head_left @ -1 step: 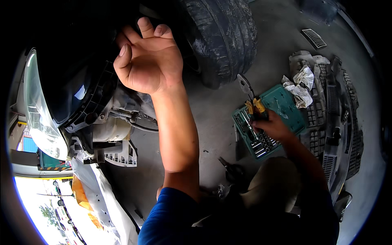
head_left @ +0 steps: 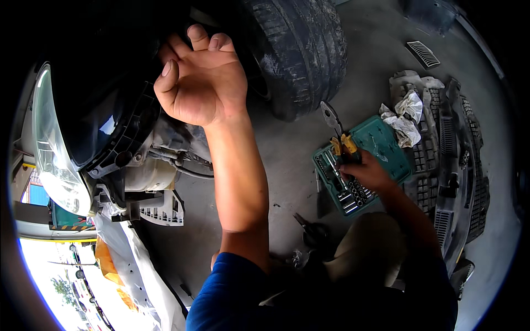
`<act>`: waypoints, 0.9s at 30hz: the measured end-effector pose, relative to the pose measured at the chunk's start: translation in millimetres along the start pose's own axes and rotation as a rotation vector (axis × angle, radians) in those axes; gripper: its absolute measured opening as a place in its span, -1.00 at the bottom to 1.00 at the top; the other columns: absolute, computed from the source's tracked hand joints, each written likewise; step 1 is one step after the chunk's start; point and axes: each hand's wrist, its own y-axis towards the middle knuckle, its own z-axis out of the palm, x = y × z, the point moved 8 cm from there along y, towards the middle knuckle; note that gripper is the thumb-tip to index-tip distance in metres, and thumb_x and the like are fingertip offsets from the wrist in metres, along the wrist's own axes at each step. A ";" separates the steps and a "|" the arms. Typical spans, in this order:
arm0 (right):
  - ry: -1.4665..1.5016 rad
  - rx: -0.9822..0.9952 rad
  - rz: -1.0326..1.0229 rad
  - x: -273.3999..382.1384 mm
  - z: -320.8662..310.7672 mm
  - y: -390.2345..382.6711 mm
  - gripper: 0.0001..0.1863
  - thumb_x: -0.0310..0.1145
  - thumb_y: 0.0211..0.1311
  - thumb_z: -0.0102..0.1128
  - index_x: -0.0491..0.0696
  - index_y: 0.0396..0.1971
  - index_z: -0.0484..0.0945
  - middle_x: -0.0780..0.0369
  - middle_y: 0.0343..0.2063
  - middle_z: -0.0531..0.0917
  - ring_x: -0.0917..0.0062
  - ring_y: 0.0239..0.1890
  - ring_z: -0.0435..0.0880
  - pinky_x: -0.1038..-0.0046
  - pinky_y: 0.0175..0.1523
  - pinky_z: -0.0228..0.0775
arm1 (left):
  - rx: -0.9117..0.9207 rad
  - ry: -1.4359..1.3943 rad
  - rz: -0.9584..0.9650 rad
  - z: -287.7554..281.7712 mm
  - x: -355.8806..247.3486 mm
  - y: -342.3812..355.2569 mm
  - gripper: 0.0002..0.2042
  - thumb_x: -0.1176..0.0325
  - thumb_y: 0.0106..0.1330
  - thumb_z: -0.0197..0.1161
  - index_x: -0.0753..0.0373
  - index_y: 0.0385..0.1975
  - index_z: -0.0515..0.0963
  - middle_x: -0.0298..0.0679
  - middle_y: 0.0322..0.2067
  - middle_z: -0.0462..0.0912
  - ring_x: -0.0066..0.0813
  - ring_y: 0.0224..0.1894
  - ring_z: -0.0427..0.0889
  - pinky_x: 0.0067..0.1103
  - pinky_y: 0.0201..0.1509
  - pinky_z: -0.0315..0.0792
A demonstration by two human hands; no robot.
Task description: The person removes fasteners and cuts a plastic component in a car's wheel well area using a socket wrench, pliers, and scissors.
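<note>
My left hand (head_left: 205,88) is raised with its palm showing and its fingers spread, partly curled. Its fingertips reach up beside the dark body of a car (head_left: 118,60), at the wheel arch, where some of them sink into shadow. I see nothing in that palm. In my right hand (head_left: 369,170) is a pair of pliers (head_left: 333,118) with yellow-and-black handles, jaws pointing up and away. The fist is wrapped round the handle ends, just above an opened green socket set case (head_left: 381,138). Several sockets (head_left: 359,194) and bits lie in the case's near half.
A worn tire (head_left: 301,55) stands just right of my left hand. On the left are a headlight (head_left: 52,143) and exposed parts under the fender. Dark plastic trim (head_left: 458,165) and crumpled rags (head_left: 407,118) lie at right. Another dark-handled tool (head_left: 313,230) rests near my knee.
</note>
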 end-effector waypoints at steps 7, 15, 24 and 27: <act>0.080 0.030 -0.015 -24.2 -2.1 1.0 -0.70 -0.57 0.13 0.19 -0.27 -0.12 0.40 0.18 -0.38 0.60 0.51 -0.46 0.56 0.45 -0.31 0.42 | -0.032 0.013 0.017 -5.5 -3.1 7.3 -0.97 0.38 0.09 0.10 0.09 -0.55 0.42 -0.45 -0.37 0.48 -0.26 -0.15 0.54 -0.39 -0.22 0.29; 0.302 0.074 -0.028 -20.6 9.4 14.9 -0.63 -0.58 0.15 0.15 -0.27 -0.01 0.38 0.18 -0.34 0.58 0.51 -0.45 0.54 0.45 -0.34 0.42 | 0.009 -0.020 0.002 -9.9 -1.7 11.6 -0.97 0.46 0.01 0.11 0.19 -0.56 0.50 -0.28 -0.43 0.56 -0.32 -0.31 0.47 -0.59 -0.49 0.29; 0.285 0.097 -0.068 -6.3 21.7 31.5 -0.61 -0.55 0.14 0.17 -0.24 0.00 0.40 0.21 -0.35 0.56 0.55 -0.46 0.52 0.49 -0.35 0.39 | -0.078 0.001 -0.065 -21.9 -5.3 17.5 -0.89 0.58 -0.13 0.11 0.17 -0.73 0.39 -0.39 -0.63 0.30 -0.54 -0.52 0.33 -0.70 -0.62 0.20; 0.294 0.110 -0.056 2.0 25.5 35.0 -0.61 -0.53 0.14 0.18 -0.24 -0.01 0.40 0.22 -0.35 0.55 0.56 -0.47 0.52 0.50 -0.34 0.38 | -0.055 0.001 -0.088 -24.5 -4.0 18.2 -0.86 0.60 -0.15 0.11 0.16 -0.76 0.37 -0.40 -0.63 0.27 -0.58 -0.54 0.31 -0.72 -0.64 0.18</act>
